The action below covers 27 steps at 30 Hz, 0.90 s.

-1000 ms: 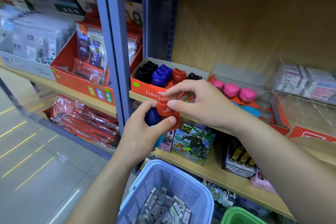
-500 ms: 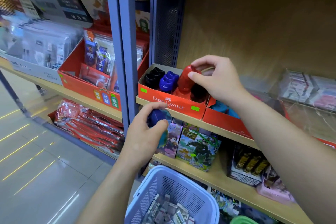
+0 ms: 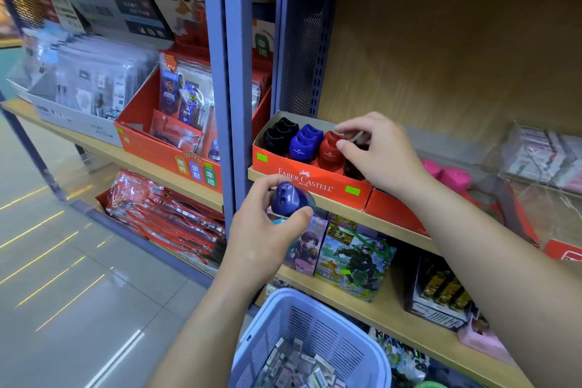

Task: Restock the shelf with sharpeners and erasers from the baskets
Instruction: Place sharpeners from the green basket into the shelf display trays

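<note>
A: Why does the left hand [image 3: 261,236] hold the blue sharpener [image 3: 291,200] low, in front of the shelf [image 3: 387,228]?

B: Its grip is curled round the sharpener, holes facing up. It looks ready to go into the blue row [image 3: 305,140] in the red display box [image 3: 302,178] just above.

A: And the right hand [image 3: 381,157]?

B: Thumb and forefinger pinch the red sharpener [image 3: 330,148] standing in the box, probably to square it with its row.

A: The basket [image 3: 315,334]?

B: It sits below the hands with small wrapped erasers [image 3: 299,368] inside, within easy reach.
</note>
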Tool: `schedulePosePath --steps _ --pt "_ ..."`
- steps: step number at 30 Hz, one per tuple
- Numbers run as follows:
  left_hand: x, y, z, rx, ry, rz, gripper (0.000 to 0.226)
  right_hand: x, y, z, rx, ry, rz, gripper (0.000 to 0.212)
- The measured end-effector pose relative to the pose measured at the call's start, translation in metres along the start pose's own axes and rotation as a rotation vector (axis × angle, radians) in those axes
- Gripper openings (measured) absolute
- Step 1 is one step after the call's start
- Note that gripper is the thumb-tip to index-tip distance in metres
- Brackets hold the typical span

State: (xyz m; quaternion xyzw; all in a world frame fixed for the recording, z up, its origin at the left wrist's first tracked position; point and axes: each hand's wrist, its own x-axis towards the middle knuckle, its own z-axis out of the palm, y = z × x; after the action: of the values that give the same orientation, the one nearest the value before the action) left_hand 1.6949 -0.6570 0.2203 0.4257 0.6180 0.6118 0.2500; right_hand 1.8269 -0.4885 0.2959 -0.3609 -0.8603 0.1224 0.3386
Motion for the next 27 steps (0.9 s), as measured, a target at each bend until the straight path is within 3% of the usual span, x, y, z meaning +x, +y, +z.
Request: schedulePosePath --steps 3,9,15,20,27 --pt "0.000 0.001 0.000 0.002 -0.025 0.047 0.043 -0.028 -0.013 -0.012 0.260 -0.013 0.028 0.017" --pt "-0.005 0.006 0.011 0.078 -0.061 0.115 0.057 -0.067 -0.029 -0.017 0.469 -0.396 0.086 0.014" --pt "-0.012 0.010 0.023 0.144 -0.040 0.165 0.043 -0.073 -0.020 -0.015 0.453 -0.371 0.189 0.033" --pt "-0.015 0.016 0.028 0.161 -0.017 0.240 0.043 -0.081 -0.015 -0.020 0.656 -0.366 0.297 0.017" --pt "-0.018 0.018 0.038 0.186 -0.076 0.258 0.053 -0.096 -0.010 -0.027 0.812 -0.356 0.405 0.017"
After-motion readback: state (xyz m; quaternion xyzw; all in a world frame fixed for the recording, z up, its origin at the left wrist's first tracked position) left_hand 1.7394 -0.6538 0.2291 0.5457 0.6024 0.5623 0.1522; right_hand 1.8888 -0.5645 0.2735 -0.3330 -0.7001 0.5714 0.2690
